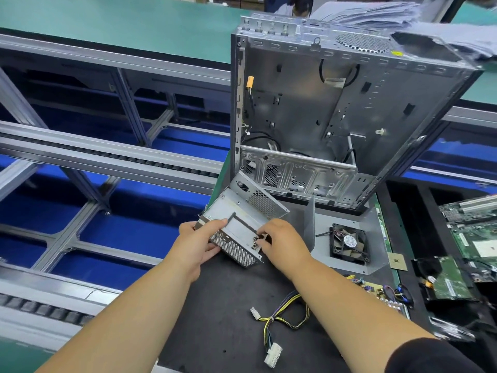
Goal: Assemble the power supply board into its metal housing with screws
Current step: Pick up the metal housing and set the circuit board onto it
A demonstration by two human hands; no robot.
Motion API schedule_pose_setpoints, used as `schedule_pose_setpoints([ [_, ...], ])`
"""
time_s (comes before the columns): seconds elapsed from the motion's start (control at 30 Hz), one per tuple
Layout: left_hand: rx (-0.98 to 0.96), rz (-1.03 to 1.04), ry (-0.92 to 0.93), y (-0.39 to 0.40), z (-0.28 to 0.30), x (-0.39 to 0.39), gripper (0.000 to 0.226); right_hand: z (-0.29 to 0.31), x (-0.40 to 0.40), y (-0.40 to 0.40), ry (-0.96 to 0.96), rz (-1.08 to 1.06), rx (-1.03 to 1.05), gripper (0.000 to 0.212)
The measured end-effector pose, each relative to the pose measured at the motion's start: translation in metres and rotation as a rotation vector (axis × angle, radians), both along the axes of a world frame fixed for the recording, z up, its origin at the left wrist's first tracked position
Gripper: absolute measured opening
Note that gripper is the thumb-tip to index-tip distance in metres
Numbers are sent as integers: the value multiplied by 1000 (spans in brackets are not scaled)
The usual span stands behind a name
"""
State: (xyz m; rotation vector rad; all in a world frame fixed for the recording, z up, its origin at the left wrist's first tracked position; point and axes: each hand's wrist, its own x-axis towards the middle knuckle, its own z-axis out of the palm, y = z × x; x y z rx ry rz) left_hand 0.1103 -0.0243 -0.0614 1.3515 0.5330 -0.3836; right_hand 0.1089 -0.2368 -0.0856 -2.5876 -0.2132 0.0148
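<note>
Both bare forearms enter from the lower edge of the frame and meet at centre. Left hand (197, 244) grips the near-left end of the metal housing (242, 224), thumb over its top edge, fingers curled beneath. Right hand (282, 242) holds the housing's right side, fingertips pinched at a small bracket on the rim; whether a screw sits there is too small to tell. Housing is tilted, perforated end toward the camera, held just above the dark mat (228, 305).

Lower centre, on the mat: a wire harness (285, 319) of yellow and black leads with white connectors, lying loose. Just right of it, partly visible, the power supply board (376, 290) with coloured leads, apart from the housing.

Right of centre: a grey metal plate (347, 254) carrying a black fan (349, 244).

Upper centre to right: an open computer case (336, 111), standing behind the housing, cables inside.

Far right edge: green circuit boards (473, 232).

Left half of frame: conveyor rails (107, 157) over blue flooring.
</note>
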Motion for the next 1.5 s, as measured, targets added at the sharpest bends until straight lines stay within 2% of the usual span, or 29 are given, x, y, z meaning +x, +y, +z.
schedule_pose_setpoints([
  [0.1, 25, 6, -35, -2, 2, -1, 77, 0, 0, 3, 35, 48, -25, 23],
  [0.23, 40, 42, -105, -9, 5, -2, 60, -1, 2, 5, 41, 45, -50, 30],
  [0.3, 57, 39, -139, -13, 6, -3, 58, -2, 4, 5, 47, 31, -62, 30],
  [0.6, 160, -5, -215, -19, 10, -3, 77, -4, 12, 9, 55, 1, -81, 13],
  [0.77, 319, -31, -250, -18, 10, 2, 86, -9, 11, 7, 63, -101, 39, 15],
  [1.0, 465, -93, -338, -26, 19, 1, 75, -16, 12, 4, 105, -161, 174, 34],
  [1.2, 527, -121, -405, -35, 25, 0, 90, -19, 17, 8, 69, -144, 142, 19],
  [1.3, 544, -148, -433, -37, 27, 0, 98, -22, 19, 9, 58, -173, 126, 18],
  [1.5, 576, -207, -478, -38, 25, 0, 94, -23, 25, 10, 42, -196, 82, 10],
])
